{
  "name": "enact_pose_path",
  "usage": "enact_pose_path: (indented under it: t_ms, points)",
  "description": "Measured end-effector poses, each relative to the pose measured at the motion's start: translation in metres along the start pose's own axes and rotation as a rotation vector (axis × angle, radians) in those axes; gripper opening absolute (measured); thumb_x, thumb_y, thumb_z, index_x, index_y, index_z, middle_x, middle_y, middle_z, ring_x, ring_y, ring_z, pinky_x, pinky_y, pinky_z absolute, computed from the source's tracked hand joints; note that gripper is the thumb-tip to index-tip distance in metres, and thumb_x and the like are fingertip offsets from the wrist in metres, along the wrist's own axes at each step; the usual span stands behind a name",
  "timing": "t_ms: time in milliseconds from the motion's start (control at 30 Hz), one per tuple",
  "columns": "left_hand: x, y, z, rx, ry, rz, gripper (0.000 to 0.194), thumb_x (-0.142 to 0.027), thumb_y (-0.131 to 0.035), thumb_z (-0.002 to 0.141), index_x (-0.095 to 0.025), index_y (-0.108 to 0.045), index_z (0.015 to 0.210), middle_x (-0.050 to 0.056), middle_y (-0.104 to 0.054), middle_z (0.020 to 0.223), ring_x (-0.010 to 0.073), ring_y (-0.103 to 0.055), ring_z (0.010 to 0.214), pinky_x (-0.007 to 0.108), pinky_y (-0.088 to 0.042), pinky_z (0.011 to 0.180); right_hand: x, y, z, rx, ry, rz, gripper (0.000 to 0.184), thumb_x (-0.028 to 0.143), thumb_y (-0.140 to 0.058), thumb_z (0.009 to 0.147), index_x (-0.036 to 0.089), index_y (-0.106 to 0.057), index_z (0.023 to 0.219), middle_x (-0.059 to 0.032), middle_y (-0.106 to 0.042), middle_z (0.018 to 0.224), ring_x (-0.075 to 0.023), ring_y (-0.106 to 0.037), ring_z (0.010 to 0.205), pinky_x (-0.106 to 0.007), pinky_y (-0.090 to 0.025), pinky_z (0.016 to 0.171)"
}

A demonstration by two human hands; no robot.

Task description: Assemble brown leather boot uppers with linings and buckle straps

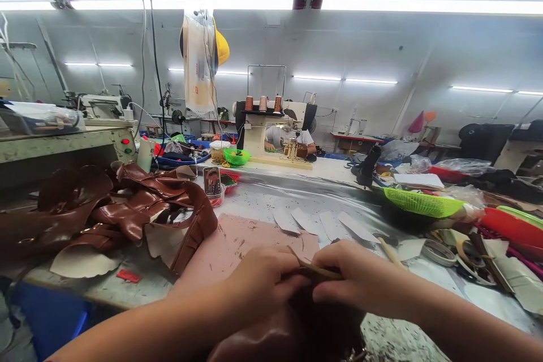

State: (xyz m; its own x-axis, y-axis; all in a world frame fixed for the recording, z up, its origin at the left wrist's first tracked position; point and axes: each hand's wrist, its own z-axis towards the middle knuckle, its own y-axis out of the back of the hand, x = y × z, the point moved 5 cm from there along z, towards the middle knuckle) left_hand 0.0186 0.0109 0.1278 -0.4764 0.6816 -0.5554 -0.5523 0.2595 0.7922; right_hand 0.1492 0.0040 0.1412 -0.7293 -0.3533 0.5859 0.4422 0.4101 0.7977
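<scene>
In the head view, a dark brown leather piece (258, 336) hangs below my two hands at the bottom centre. Its upper edge shows a tan inner side, and a bit of metal hardware (357, 350) glints low on its right. My left hand (269, 274) pinches that edge from the left, fingers closed. From the right, my right hand (360, 277) grips the same edge between thumb and curled fingers. Just behind lies a pink board (250, 237) with brown marks. Several white strips (326, 226) lie beyond it.
Brown leather pieces (139, 203) are heaped on the left, beside a red tag (128, 276). A phone (212, 181) stands at the back. Tape rolls (439, 253) and a green basket (424, 202) crowd the right. Behind a sewing machine (265, 133) sits another person (275, 138).
</scene>
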Motion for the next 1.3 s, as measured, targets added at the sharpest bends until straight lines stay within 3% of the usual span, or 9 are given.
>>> enact_pose_path:
  t_ms: [167, 267, 400, 533, 600, 700, 967, 1100, 1300]
  points:
    - [0.004, -0.005, -0.004, -0.004, -0.043, -0.253, 0.018, -0.022, -0.05, 0.079, -0.014, -0.061, 0.068, 0.0, -0.057, 0.069, 0.0117, -0.051, 0.066, 0.021, -0.038, 0.064, 0.006, -0.001, -0.001, -0.141, 0.019, -0.082, 0.011, 0.016, -0.056, 0.068, 0.016, -0.05, 0.058, 0.0053, -0.045, 0.056, -0.009, -0.039, 0.055, -0.02, -0.026, 0.05]
    - [0.02, -0.013, -0.005, -0.014, 0.129, -0.596, 0.008, -0.024, -0.056, 0.071, -0.016, -0.057, 0.07, -0.002, -0.055, 0.067, 0.0115, -0.05, 0.063, 0.022, -0.038, 0.06, 0.006, -0.001, -0.003, -0.158, 0.042, -0.062, 0.012, 0.017, -0.056, 0.067, 0.017, -0.049, 0.058, 0.0048, -0.046, 0.057, -0.0096, -0.04, 0.056, -0.02, -0.027, 0.052]
    - [0.038, -0.016, -0.007, -0.147, 0.324, -0.866, 0.026, -0.033, -0.064, 0.062, -0.019, -0.043, 0.068, -0.006, -0.044, 0.056, 0.0097, -0.04, 0.051, 0.022, -0.031, 0.052, 0.004, 0.002, -0.004, -0.15, 0.03, 0.009, 0.012, 0.018, -0.056, 0.068, 0.017, -0.049, 0.059, 0.0059, -0.041, 0.054, -0.0089, -0.037, 0.053, -0.02, -0.026, 0.049]
    - [0.037, -0.005, -0.005, -0.284, 0.216, -0.884, 0.03, -0.029, -0.072, 0.054, -0.016, -0.046, 0.055, 0.004, -0.051, 0.086, 0.0182, -0.047, 0.087, 0.026, -0.034, 0.073, 0.006, 0.004, -0.006, -0.145, 0.063, 0.033, 0.012, 0.016, -0.056, 0.068, 0.017, -0.049, 0.059, 0.0059, -0.042, 0.055, -0.0088, -0.037, 0.053, -0.02, -0.027, 0.05]
    - [0.035, -0.009, -0.003, -0.211, 0.229, -1.045, 0.032, -0.028, -0.074, 0.053, -0.016, -0.045, 0.055, 0.004, -0.053, 0.085, 0.018, -0.048, 0.086, 0.026, -0.034, 0.072, 0.007, 0.004, -0.007, -0.151, 0.067, 0.021, 0.013, 0.015, -0.056, 0.068, 0.017, -0.048, 0.058, 0.0056, -0.043, 0.056, -0.0091, -0.038, 0.054, -0.02, -0.028, 0.05]
    - [0.031, -0.019, -0.001, -0.133, 0.249, -1.278, 0.037, -0.027, -0.075, 0.052, -0.017, -0.04, 0.056, -0.003, -0.049, 0.058, 0.0099, -0.045, 0.058, 0.021, -0.031, 0.057, 0.005, 0.003, -0.008, -0.167, 0.054, -0.016, 0.016, 0.015, -0.056, 0.068, 0.017, -0.045, 0.056, 0.0052, -0.044, 0.056, -0.0095, -0.04, 0.055, -0.02, -0.028, 0.051]
    - [0.022, -0.018, 0.001, -0.315, 0.2, -1.431, 0.04, -0.016, -0.076, 0.053, -0.017, -0.039, 0.065, -0.007, -0.05, 0.055, 0.0046, -0.043, 0.05, 0.015, -0.031, 0.049, 0.006, 0.008, -0.006, -0.234, 0.046, -0.108, 0.017, 0.014, -0.055, 0.069, 0.017, -0.044, 0.056, 0.005, -0.048, 0.056, -0.0091, -0.043, 0.054, -0.02, -0.028, 0.05]
    - [0.019, -0.02, 0.002, -0.387, 0.186, -1.359, 0.039, -0.017, -0.077, 0.053, -0.018, -0.041, 0.071, -0.009, -0.047, 0.052, 0.0041, -0.041, 0.046, 0.014, -0.029, 0.045, 0.019, 0.004, -0.004, -0.223, 0.089, -0.269, 0.011, 0.017, -0.054, 0.073, 0.018, -0.052, 0.063, 0.0032, -0.056, 0.063, -0.0108, -0.048, 0.058, -0.02, -0.03, 0.052]
    - [0.023, -0.02, -0.028, -0.35, 0.146, -1.431, 0.036, -0.016, -0.078, 0.053, -0.022, -0.059, 0.084, -0.007, -0.049, 0.055, 0.0074, -0.048, 0.053, 0.018, -0.037, 0.052, 0.034, -0.001, -0.018, -0.322, 0.286, -0.351, 0.016, 0.014, -0.056, 0.076, 0.02, -0.054, 0.062, 0.0037, -0.06, 0.061, -0.0101, -0.053, 0.055, -0.019, -0.034, 0.052]
